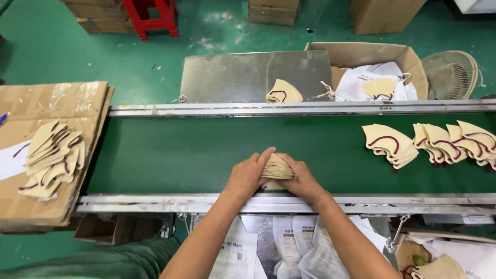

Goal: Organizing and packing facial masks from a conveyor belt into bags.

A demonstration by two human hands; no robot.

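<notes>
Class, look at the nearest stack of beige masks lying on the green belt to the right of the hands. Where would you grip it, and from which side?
Grip the mask stack across its fanned lower edges, coming from the near rail. The layers splay there, so squeezing that end probably keeps them together, as the left hand and right hand do with their own bundle.

Two forearms are entering from six o'clock, both bare, with no sleeves, gloves, rings or watch showing. Left hand [247, 175] and right hand [301, 180] are showing short, unpainted nails on the fingers [266, 153].
</notes>
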